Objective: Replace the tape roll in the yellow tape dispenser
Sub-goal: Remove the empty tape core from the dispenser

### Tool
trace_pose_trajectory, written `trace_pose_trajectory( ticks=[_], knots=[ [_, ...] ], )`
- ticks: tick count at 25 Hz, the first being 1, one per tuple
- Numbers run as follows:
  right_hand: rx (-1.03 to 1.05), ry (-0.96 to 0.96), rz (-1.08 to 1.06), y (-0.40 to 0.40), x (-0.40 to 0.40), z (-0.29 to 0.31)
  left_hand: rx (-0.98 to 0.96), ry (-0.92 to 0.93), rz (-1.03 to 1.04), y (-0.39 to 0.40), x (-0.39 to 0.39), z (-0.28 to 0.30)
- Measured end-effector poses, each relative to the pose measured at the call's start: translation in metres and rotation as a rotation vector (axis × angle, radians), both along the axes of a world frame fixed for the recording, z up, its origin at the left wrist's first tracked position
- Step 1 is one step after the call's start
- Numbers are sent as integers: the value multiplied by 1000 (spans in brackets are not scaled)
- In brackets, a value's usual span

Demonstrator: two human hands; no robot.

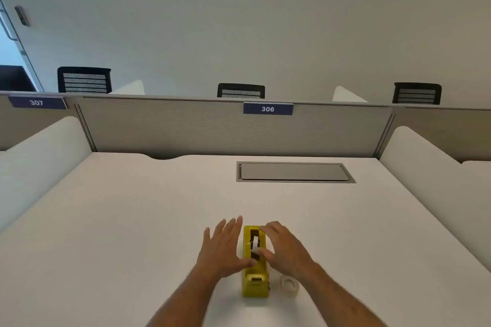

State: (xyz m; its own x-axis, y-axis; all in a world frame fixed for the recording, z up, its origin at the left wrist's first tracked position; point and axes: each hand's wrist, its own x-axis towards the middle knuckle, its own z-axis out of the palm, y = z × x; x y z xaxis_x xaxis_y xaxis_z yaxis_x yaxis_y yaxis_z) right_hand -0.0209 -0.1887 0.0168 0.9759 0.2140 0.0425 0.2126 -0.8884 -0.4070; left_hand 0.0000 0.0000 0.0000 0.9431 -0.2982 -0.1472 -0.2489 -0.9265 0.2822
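Nearest camera: clear spare roll [289, 285] lies flat on desk [132, 220], just beside dispenser [255, 263] on its right side, near cutter end. Dispenser sits lengthwise, mid-desk, w/ white roll [255, 243] seated in its slot. Risk: lifting roll w/o bracing base tilts or drags dispenser; a loose tape end may stick to fingers or cutter. Left hand [221, 247]: fingers straight, spread, holding nothing, thumb touching dispenser's left wall. Right hand [285, 248]: fingers curled over right wall, thumb at roll; firm grasp cannot be confirmed. Beyond: closed cable hatch [295, 172], partition tagged 306 [267, 109].
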Motion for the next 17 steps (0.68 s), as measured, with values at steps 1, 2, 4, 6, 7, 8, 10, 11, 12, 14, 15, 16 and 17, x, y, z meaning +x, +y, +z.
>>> trace_pose_trajectory(
  ticks=[1,2,4,6,7,8,10,11,12,14,15,16,17],
  knots=[
    [-1,8,6,1,0,0,-20,33,1,-2,-1,-1],
    [-10,14,5,3,2,0,-23,57,4,-4,-1,-2],
    [-38,24,16,5,2,0,-28,72,8,-7,-3,-5],
    [-48,27,13,6,4,0,-38,78,-11,-11,-4,-5],
    [-58,24,12,6,6,1,-41,81,-21,-12,-4,-6],
    [-65,25,13,6,8,0,-34,71,-30,-13,-3,-6],
    [-79,28,18,6,10,0,-31,55,-43,-14,-3,-7],
    [-80,30,20,7,12,0,-33,56,-42,-15,-3,-7],
    [-80,33,23,7,14,-1,-34,60,-39,-16,-2,-7],
    [-64,30,23,9,15,-3,-39,58,-30,-16,-2,-7],
    [-51,24,19,10,16,-4,-47,53,-25,-16,-2,-7],
    [-36,21,16,10,17,-5,-53,55,-25,-15,-2,-7],
    [-30,10,15,11,18,-6,-59,51,-25,-15,-2,-8]
  ],
)
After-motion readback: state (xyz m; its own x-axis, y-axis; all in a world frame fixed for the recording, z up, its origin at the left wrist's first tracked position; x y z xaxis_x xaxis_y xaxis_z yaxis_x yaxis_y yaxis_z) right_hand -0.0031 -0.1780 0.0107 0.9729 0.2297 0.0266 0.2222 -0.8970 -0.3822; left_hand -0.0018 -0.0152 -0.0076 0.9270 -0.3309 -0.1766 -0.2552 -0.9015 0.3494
